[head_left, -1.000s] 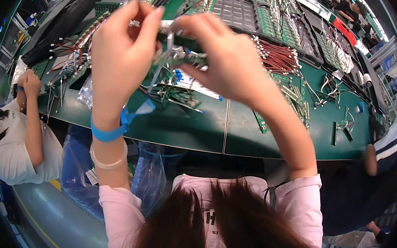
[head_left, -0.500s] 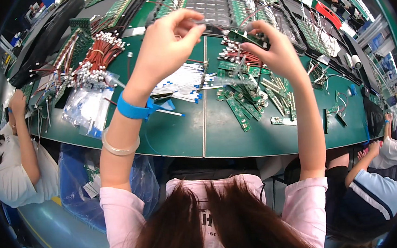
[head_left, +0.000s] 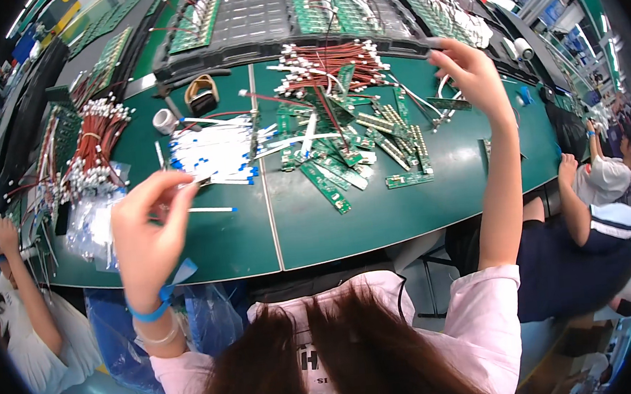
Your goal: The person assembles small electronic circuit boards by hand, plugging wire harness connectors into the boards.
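My left hand, a blue band at its wrist, is over the near left table. Thumb and index finger come together in a pinch; what sits between them is too small to make out. Just beyond the fingertips lies a pile of white flat ribbon cables with blue ends. My right hand hovers at the right, fingers apart and nothing visible in them. Below its fingers lies a green circuit board with white wires. Between the hands is a heap of narrow green circuit boards, some with red wires across them.
Red wire bundles with white connectors lie beyond the heap; another bundle is at left beside a plastic bag. A black tray holds boards at the back. A tape roll stands left. People's arms are nearby.
My left hand has come down and left, to the near side of the ribbon cables. My right hand has moved right, away from the circuit board it held. The view has shifted.
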`<control>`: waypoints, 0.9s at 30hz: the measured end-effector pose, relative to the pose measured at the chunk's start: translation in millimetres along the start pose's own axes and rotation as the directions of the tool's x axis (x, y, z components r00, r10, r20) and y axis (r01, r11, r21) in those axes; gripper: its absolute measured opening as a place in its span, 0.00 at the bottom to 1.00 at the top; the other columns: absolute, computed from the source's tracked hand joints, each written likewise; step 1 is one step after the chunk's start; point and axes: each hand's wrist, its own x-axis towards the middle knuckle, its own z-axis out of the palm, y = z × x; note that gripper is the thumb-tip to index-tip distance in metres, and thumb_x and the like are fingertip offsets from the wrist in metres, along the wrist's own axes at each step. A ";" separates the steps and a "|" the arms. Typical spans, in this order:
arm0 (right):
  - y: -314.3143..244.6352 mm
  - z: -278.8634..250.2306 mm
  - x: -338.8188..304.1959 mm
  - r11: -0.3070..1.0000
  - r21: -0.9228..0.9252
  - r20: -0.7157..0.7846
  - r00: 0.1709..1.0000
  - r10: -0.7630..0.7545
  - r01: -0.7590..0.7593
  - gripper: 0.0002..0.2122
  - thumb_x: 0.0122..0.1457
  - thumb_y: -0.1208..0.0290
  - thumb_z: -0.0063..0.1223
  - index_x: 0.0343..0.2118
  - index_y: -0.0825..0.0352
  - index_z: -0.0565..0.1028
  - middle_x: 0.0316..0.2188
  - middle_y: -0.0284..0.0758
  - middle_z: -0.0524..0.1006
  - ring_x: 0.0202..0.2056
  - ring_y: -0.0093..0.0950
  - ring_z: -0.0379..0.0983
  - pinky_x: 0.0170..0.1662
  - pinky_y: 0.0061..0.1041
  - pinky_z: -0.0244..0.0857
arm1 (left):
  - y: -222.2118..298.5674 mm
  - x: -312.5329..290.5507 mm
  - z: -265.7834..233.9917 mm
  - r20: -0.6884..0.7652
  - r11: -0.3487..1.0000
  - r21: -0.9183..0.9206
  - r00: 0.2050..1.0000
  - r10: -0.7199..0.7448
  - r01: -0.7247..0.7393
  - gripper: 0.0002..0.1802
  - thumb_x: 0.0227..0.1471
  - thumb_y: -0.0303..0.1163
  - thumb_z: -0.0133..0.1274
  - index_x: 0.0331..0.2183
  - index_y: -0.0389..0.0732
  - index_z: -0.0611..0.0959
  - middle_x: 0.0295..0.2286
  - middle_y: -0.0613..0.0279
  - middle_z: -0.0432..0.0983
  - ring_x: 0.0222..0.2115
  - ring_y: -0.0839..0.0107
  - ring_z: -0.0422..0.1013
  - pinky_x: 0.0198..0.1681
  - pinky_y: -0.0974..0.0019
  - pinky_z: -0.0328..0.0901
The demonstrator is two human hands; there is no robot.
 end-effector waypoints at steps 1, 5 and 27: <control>10.5 -5.6 -6.9 0.978 -0.205 -0.136 0.989 -0.063 0.034 0.13 0.48 0.68 0.51 0.36 0.69 0.72 0.27 0.37 0.75 0.25 0.24 0.71 0.31 0.20 0.64 | -2.6 -2.8 -5.3 -0.020 0.999 -0.031 0.999 -0.031 0.031 0.03 0.41 0.23 0.51 0.25 0.35 0.77 0.16 0.66 0.70 0.16 0.83 0.63 0.18 0.80 0.56; 33.8 -12.2 -22.3 0.934 -0.356 -0.008 1.000 0.006 -0.009 0.11 0.44 0.74 0.50 0.33 0.65 0.74 0.28 0.38 0.75 0.28 0.30 0.72 0.34 0.22 0.64 | 3.5 0.8 -4.9 0.000 0.993 -0.110 0.999 -0.046 0.046 0.03 0.41 0.21 0.50 0.24 0.34 0.78 0.16 0.67 0.71 0.16 0.84 0.63 0.19 0.81 0.56; -51.6 74.9 -48.7 0.969 -0.082 0.102 0.969 -0.224 0.233 0.23 0.40 0.66 0.59 0.42 0.61 0.68 0.27 0.30 0.71 0.26 0.21 0.66 0.31 0.20 0.61 | 9.8 32.7 81.9 0.248 0.977 0.098 0.955 0.162 -0.191 0.09 0.37 0.31 0.53 0.22 0.38 0.71 0.13 0.60 0.69 0.15 0.63 0.67 0.19 0.65 0.58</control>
